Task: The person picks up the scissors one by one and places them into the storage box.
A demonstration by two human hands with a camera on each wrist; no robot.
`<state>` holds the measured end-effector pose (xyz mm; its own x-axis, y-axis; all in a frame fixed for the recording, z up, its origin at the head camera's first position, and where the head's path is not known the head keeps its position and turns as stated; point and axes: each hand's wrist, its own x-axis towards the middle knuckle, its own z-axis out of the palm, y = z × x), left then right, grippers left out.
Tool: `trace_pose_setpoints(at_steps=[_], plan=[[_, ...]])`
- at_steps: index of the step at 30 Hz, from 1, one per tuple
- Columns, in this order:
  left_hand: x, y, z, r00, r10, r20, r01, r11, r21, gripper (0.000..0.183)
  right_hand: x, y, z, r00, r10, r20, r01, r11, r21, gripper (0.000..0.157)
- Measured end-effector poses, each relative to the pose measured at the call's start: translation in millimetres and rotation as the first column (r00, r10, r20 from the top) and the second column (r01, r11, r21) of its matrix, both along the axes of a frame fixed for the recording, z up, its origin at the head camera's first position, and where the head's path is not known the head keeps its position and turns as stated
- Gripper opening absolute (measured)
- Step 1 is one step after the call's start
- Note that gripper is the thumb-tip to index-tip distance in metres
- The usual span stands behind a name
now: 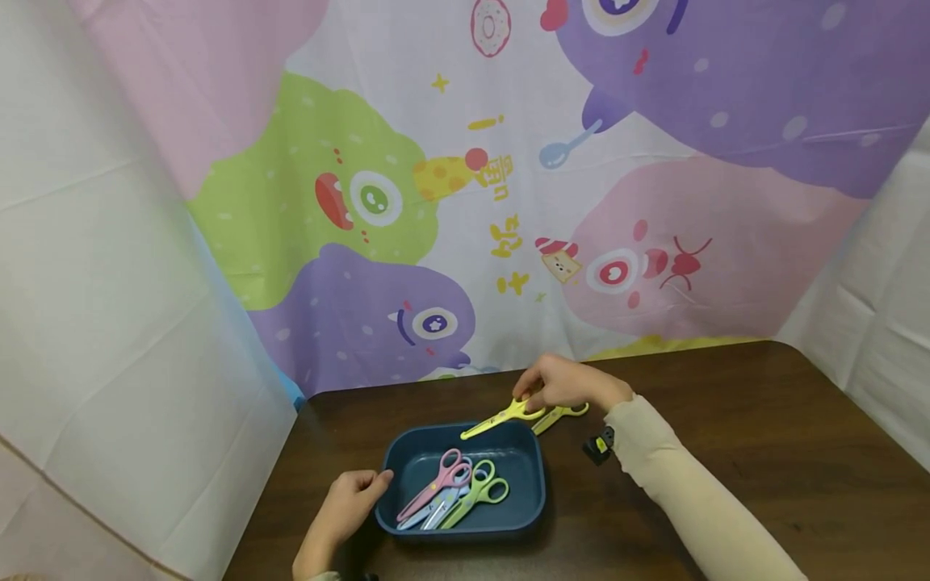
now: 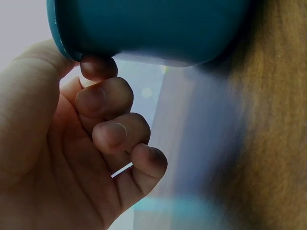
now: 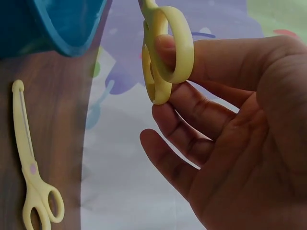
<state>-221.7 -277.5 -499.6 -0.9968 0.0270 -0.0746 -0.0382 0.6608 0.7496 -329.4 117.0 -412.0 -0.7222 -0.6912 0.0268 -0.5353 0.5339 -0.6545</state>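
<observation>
My right hand (image 1: pixel 555 382) pinches a pair of yellow scissors (image 1: pixel 501 417) by its handles, and the blades reach over the far rim of a dark blue bin (image 1: pixel 538 476). In the right wrist view, the thumb presses through a handle loop (image 3: pixel 182 48). My left hand (image 1: pixel 351 504) pinches the bin's left rim between thumb and forefinger, its other fingers curled below. Inside the bin lie pink scissors (image 1: pixel 433 486), blue scissors (image 1: pixel 443 507) and green scissors (image 1: pixel 475 494), overlapping. A second yellow pair of scissors (image 3: pixel 31 167) rests on the table behind the bin's right corner.
The brown wooden table (image 1: pixel 726 436) extends well to the right of the bin. Behind it hangs a cloth (image 1: pixel 508 323) printed with cartoon monsters. White cloth sides (image 1: pixel 131 282) stand left and right.
</observation>
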Motion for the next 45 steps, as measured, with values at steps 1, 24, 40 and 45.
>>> trace_pose_setpoints(at_steps=[1,24,40,45], plan=[[0.0,-0.1,-0.2,1.0,-0.002,-0.001,0.002,1.0,-0.002,0.048,0.2,-1.1,0.0,1.0,0.004,-0.003,-0.004,1.0,0.001,0.024],[-1.5,-1.9,-1.8,1.0,-0.006,-0.009,0.006,1.0,-0.013,0.049,4.0,-20.7,-0.6,0.999,-0.001,0.044,0.001,1.0,0.003,0.023],[-2.1,-0.5,-1.5,1.0,0.002,-0.006,-0.002,1.0,-0.014,0.049,8.5,-32.6,1.9,0.997,0.017,0.074,-0.016,1.0,-0.025,0.024],[-2.1,-0.6,-2.2,1.0,0.005,-0.003,-0.005,1.0,-0.016,0.049,9.7,-35.3,1.5,0.996,0.012,0.09,-0.009,0.999,-0.03,0.024]])
